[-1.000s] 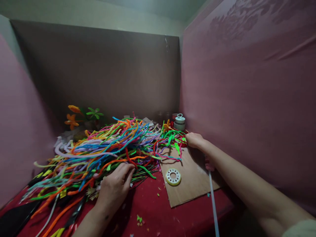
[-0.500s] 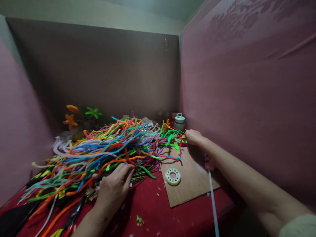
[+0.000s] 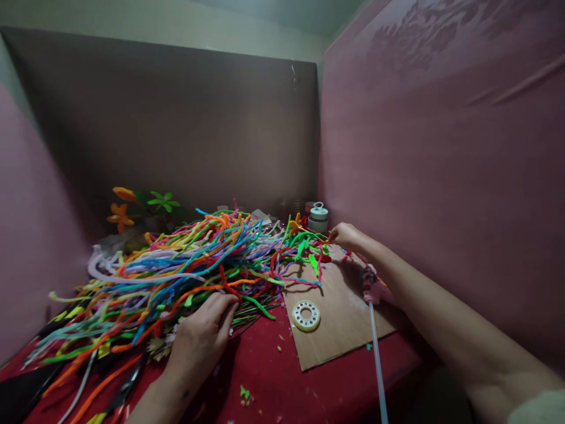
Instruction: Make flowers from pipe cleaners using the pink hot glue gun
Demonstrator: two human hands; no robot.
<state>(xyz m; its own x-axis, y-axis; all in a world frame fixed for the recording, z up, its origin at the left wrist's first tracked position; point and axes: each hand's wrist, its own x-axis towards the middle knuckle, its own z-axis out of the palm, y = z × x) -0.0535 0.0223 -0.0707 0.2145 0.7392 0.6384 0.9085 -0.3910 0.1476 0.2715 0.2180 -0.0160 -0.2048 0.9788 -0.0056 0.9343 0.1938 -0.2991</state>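
My left hand rests at the front of a large pile of coloured fuzzy stems. Its thumb and forefinger are pinched together beside a dark red stem; what lies between them is too small to make out. My right hand reaches to the back right, fingers closed at the ends of thin green and red pieces. Its fingertips are partly hidden, and I cannot tell what they grip. Below it are bright green leaf shapes at the edge of a brown board.
A tape roll lies on the board. Under my right forearm is a pink glue gun with a clear stick. A pale green jar stands behind, orange flowers at back left. Scraps dot the red cloth.
My right hand has lifted slightly, and more small red pieces show beneath it. The whole view has shifted a little. My left hand keeps its pinch by the pile.
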